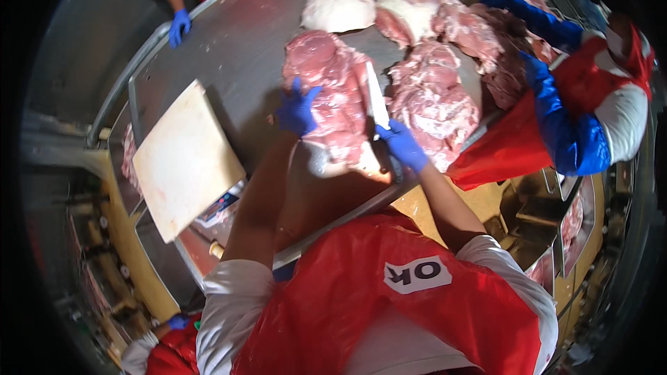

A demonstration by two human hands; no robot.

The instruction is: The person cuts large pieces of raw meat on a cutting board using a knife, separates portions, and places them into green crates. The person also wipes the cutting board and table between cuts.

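A large slab of raw pink meat lies on the steel table in front of me. My left hand, in a blue glove, rests on its left side with the fingers spread. My right hand, gloved the same way, is closed round the handle of a knife. The knife's broad pale blade points away from me along the slab's right edge; whether it cuts into the meat I cannot tell. Just right of the blade lies another big piece of meat.
More meat pieces cover the far and right parts of the steel table. At left stands a white cutting board. A co-worker in blue sleeves handles meat at right. Another person's gloved hand touches the table's far-left rim.
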